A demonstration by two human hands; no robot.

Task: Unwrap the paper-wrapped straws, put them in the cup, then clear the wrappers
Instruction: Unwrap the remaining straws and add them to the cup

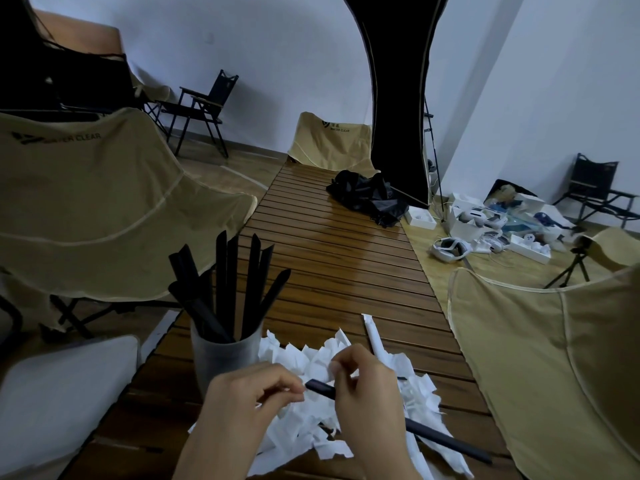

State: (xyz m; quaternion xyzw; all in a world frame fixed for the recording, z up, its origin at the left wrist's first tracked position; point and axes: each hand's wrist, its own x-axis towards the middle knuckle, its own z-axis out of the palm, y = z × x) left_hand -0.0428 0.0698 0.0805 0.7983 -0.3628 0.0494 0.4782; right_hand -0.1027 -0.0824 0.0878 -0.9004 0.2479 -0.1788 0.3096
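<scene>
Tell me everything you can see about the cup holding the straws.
The cup is a frosted, see-through tumbler that looks like plastic. It stands upright on the slatted wooden table, near its left edge, just beyond the left hand. About nine black straws stand in it, fanning out above the rim. The pile of torn white wrappers lies against its right side. No hand touches it.

Dim, bluish, wide-angle edge warping.
</scene>
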